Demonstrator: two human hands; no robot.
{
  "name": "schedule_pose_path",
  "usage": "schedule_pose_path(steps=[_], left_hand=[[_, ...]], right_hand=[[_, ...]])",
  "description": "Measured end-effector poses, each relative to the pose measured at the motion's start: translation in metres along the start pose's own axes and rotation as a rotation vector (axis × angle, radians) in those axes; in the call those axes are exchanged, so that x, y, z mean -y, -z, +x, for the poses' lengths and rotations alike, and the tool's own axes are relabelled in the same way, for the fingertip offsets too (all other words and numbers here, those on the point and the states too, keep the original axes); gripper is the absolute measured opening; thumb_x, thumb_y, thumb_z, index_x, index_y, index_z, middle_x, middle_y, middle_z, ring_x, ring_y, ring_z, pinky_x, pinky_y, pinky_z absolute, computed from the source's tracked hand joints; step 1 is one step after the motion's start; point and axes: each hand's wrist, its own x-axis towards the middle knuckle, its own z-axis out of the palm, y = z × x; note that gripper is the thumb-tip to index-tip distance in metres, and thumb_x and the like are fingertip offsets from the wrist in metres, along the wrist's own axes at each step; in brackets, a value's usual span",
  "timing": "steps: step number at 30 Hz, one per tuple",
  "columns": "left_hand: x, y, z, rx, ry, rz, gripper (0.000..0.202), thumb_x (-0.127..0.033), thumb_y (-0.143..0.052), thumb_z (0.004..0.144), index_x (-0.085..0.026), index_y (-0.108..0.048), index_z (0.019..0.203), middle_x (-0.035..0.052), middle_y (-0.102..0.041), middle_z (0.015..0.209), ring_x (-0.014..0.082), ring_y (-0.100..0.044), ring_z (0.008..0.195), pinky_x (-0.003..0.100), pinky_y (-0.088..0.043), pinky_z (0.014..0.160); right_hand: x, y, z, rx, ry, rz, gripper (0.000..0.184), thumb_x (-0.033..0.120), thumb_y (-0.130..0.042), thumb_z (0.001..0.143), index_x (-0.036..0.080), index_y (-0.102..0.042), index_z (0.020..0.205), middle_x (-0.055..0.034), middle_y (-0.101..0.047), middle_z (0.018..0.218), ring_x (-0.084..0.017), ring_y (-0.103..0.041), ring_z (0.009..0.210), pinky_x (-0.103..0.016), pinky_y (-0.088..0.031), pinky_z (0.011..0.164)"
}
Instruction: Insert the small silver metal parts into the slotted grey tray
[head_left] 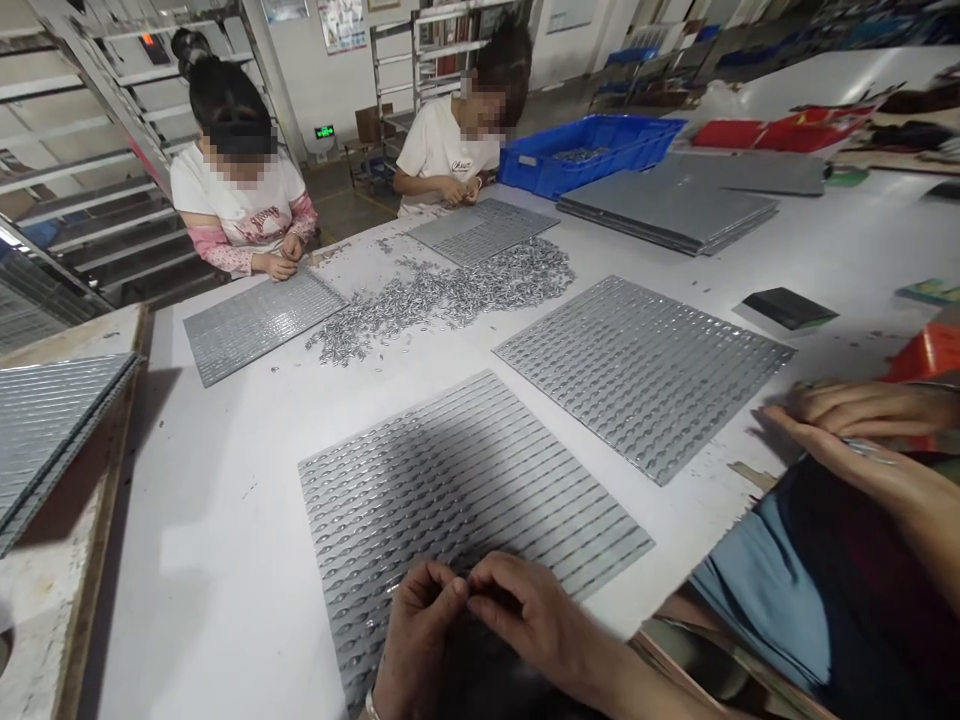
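While the left hand (420, 625) and right hand (529, 612) meet over the near grey sheet (540, 480), their fingers (450, 598) pinch narrowly, contents indiscernible; small metal pieces (450, 290) lie far on the worktop (225, 500).

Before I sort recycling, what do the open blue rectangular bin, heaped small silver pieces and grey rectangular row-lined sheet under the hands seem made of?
Blue rectangular bin: probably plastic, smooth, given its even colour.
Small silver pieces: likely metal or metallised plastic, polished, given bright glints.
Grey rectangular sheet: perhaps plastic or rubber, satin, given its dull sheen.
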Motion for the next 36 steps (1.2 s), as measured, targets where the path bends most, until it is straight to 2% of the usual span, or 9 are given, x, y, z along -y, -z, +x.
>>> schedule_pose_path(steps=[5, 8, 11, 15, 19, 25, 29, 32, 36], left_hand=[[0.004, -0.003, 0.002, -0.003, 0.050, 0.028, 0.051, -0.059, -0.088, 0.066, -0.019, -0.057, 0.074, -0.0086, -0.046, 0.048, 0.0045, -0.031, 0.039, 0.020, -0.019, 0.041], [0.005, -0.003, 0.002, 0.000, 0.066, 0.047, 0.054, -0.062, -0.088, 0.064, -0.018, -0.057, 0.073, -0.0085, -0.045, 0.047, 0.0041, -0.030, 0.038, 0.020, -0.019, 0.040], [0.003, -0.004, 0.000, -0.026, 0.082, -0.001, 0.050, -0.055, -0.090, 0.065, -0.016, -0.064, 0.082, -0.0071, -0.051, 0.053, 0.0042, -0.036, 0.042, 0.018, -0.025, 0.041], [-0.005, -0.002, 0.000, -0.114, 0.023, -0.190, 0.040, -0.032, -0.094, 0.061, -0.014, -0.071, 0.089, 0.0044, -0.071, 0.085, 0.0103, -0.062, 0.069, 0.020, -0.051, 0.064], [-0.009, 0.005, -0.001, -0.144, 0.031, -0.260, 0.030, -0.018, -0.089, 0.068, -0.013, -0.072, 0.092, 0.0112, -0.075, 0.099, 0.0188, -0.071, 0.092, 0.025, -0.057, 0.081], [-0.004, 0.009, 0.000, -0.106, 0.030, -0.326, 0.022, -0.015, -0.086, 0.075, -0.013, -0.073, 0.093, 0.0120, -0.076, 0.104, 0.0209, -0.072, 0.099, 0.029, -0.057, 0.089], [-0.008, 0.003, 0.001, -0.048, 0.081, -0.453, 0.027, -0.034, -0.078, 0.086, -0.010, -0.074, 0.099, 0.0173, -0.074, 0.113, 0.0270, -0.070, 0.109, 0.036, -0.057, 0.095], [-0.014, -0.001, -0.001, 0.024, 0.134, -0.550, 0.045, -0.051, -0.069, 0.091, -0.009, -0.073, 0.106, 0.0212, -0.071, 0.121, 0.0296, -0.067, 0.116, 0.039, -0.055, 0.098], [-0.014, -0.006, -0.002, 0.105, 0.155, -0.550, 0.054, -0.059, -0.071, 0.087, -0.012, -0.070, 0.114, 0.0183, -0.073, 0.116, 0.0229, -0.070, 0.096, 0.030, -0.056, 0.079]], right_hand=[[0.000, -0.012, -0.007, -0.055, -0.101, 0.220, 0.029, 0.046, -0.056, 0.097, 0.020, -0.067, 0.092, -0.0020, -0.069, 0.082, -0.017, -0.063, 0.079, -0.029, -0.048, 0.074], [0.000, -0.005, -0.001, -0.040, -0.124, 0.258, 0.024, 0.040, -0.058, 0.095, 0.020, -0.066, 0.086, -0.0005, -0.067, 0.078, -0.016, -0.061, 0.076, -0.027, -0.047, 0.070], [-0.006, 0.006, 0.012, -0.068, -0.112, 0.149, 0.023, 0.036, -0.055, 0.093, 0.020, -0.064, 0.079, 0.0010, -0.062, 0.072, -0.015, -0.057, 0.070, -0.026, -0.044, 0.064], [-0.020, 0.017, 0.033, -0.166, -0.103, -0.139, 0.024, 0.030, -0.047, 0.091, 0.021, -0.059, 0.071, 0.0022, -0.056, 0.063, -0.014, -0.050, 0.060, -0.026, -0.037, 0.059], [-0.024, 0.016, 0.044, -0.134, -0.108, -0.252, 0.023, 0.024, -0.047, 0.090, 0.021, -0.057, 0.070, 0.0027, -0.058, 0.062, -0.014, -0.052, 0.059, -0.026, -0.035, 0.059], [-0.022, 0.016, 0.053, -0.064, -0.205, -0.395, 0.018, 0.017, -0.050, 0.089, 0.021, -0.054, 0.073, 0.0006, -0.062, 0.068, -0.016, -0.058, 0.065, -0.027, -0.034, 0.062], [-0.020, 0.017, 0.051, -0.105, -0.241, -0.400, 0.013, 0.019, -0.055, 0.090, 0.021, -0.054, 0.077, 0.0011, -0.062, 0.068, -0.017, -0.058, 0.065, -0.027, -0.035, 0.062], [-0.008, 0.016, 0.036, -0.157, -0.146, -0.279, 0.015, 0.028, -0.052, 0.098, 0.022, -0.057, 0.085, 0.0014, -0.063, 0.070, -0.016, -0.059, 0.065, -0.028, -0.041, 0.064], [0.013, 0.011, 0.010, 0.025, 0.218, -0.232, 0.019, 0.027, -0.051, 0.102, 0.023, -0.068, 0.099, -0.0043, -0.070, 0.097, -0.019, -0.064, 0.093, -0.030, -0.049, 0.084]])
